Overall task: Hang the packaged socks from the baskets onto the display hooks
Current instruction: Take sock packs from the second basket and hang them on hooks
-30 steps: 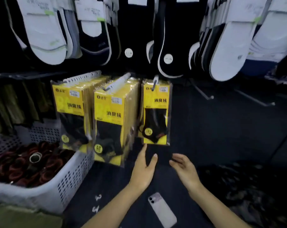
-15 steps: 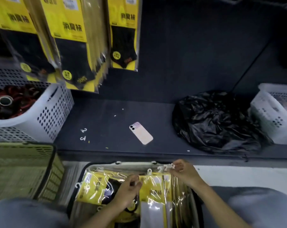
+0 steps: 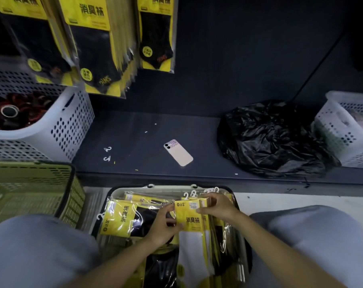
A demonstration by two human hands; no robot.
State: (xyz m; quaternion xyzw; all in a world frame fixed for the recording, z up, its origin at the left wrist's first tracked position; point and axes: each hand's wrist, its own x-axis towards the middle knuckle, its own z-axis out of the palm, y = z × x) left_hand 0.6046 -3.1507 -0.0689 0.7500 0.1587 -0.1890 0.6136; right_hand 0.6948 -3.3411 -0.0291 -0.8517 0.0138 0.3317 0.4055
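Left hand: grasping, thumb and curled fingers pinched on the left edge of a yellow-carded, clear-wrapped pack of white socks.
Right hand: grasping too, fingertips clamped on the top right corner of the same pack, just below the small white hanger tabs.
Pack of white socks: upright at the far end of the black plastic basket, at the front of a row of similar packs, not yet lifted clear. Cannot tell whether one pack or several sit in the grip.
Done: three bunches of hung yellow-carded packs of black socks dangling over the back edge of the dark shelf, with the display hooks themselves out of view above.
Left to do: a flat-lying pack of black socks at the basket's left side, plus many more packs beneath and behind.
Stage, as a judgement: partway through, picking the next pack; lifting and hooking not yet begun.
Shelf clutter: pale pink phone near the middle of the front edge, crumpled black plastic bag toward the right end, and two loose white hooks toward the front left.
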